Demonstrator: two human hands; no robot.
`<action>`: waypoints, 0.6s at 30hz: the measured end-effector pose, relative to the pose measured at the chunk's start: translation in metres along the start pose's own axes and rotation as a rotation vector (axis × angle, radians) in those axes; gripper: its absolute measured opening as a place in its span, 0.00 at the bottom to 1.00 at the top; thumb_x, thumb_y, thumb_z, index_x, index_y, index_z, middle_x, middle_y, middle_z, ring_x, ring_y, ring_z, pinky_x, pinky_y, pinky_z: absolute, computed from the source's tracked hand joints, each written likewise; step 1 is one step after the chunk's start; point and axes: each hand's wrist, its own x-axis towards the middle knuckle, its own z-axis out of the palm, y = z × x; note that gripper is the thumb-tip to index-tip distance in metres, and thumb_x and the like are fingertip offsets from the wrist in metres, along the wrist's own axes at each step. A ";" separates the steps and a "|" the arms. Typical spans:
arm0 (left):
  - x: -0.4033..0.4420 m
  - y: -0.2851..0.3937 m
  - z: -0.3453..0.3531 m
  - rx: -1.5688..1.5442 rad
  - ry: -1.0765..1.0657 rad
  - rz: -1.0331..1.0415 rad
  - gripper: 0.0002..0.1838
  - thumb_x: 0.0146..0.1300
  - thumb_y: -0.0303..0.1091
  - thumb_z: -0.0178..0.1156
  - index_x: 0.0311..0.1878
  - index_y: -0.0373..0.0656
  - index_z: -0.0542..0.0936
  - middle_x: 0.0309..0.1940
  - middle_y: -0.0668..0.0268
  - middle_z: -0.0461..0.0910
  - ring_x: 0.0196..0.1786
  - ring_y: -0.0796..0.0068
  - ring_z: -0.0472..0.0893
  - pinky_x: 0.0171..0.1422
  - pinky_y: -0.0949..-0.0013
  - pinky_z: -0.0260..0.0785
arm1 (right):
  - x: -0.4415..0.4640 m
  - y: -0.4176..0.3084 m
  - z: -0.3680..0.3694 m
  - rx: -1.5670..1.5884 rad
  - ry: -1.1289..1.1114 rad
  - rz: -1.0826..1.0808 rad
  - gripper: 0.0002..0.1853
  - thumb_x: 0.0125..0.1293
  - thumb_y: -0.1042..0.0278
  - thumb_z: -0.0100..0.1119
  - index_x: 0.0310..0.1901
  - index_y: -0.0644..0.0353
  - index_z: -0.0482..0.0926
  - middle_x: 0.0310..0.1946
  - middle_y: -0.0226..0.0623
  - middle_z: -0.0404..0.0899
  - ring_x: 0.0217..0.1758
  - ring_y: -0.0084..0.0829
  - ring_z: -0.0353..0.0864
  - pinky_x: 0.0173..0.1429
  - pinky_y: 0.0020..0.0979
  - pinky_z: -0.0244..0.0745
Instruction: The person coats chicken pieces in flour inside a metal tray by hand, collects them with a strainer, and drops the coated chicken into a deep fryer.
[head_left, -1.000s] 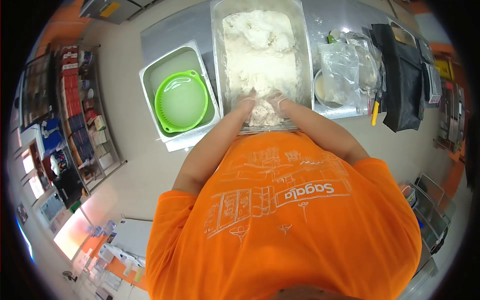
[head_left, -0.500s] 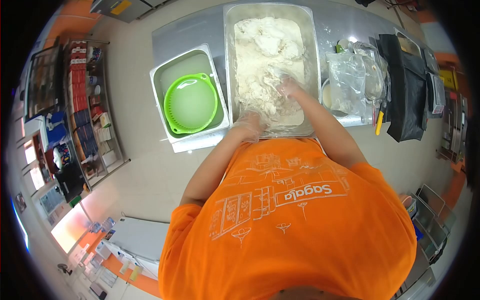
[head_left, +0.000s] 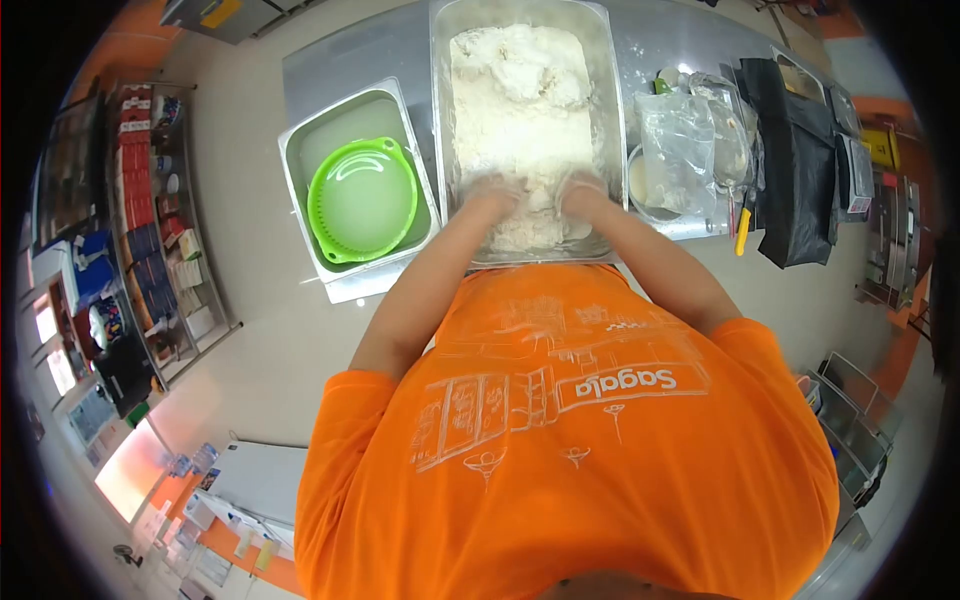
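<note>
A deep steel pan [head_left: 441, 120] holds pale, floury dough [head_left: 530, 150], lumpy at the far end and smoother across the middle. At its near end, my left hand [head_left: 496, 193] and my right hand [head_left: 582, 190] are sunk in the mass, one on each side of a ragged clump. Both wear thin clear gloves dusted with flour. Their fingers curl into the dough and are partly buried, so the fingertips are hidden.
Left of the pan, a green round strainer [head_left: 322, 215] sits in a second steel pan [head_left: 290, 150] of cloudy liquid. To the right are a bowl [head_left: 640, 190], a clear plastic bag [head_left: 675, 140], a yellow-handled tool [head_left: 742, 232] and a black bag [head_left: 790, 170].
My left hand has moved from the near left corner farther into the dough. My right hand has drawn back toward me. Dough has shifted to the near end, and the view has tilted slightly.
</note>
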 end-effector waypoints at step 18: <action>0.015 -0.003 0.076 -0.964 0.686 -0.442 0.27 0.64 0.46 0.58 0.59 0.35 0.75 0.50 0.44 0.79 0.57 0.49 0.78 0.64 0.55 0.67 | 0.116 0.079 0.096 -0.114 0.287 0.054 0.19 0.72 0.64 0.41 0.58 0.59 0.75 0.57 0.44 0.77 0.58 0.40 0.77 0.62 0.38 0.71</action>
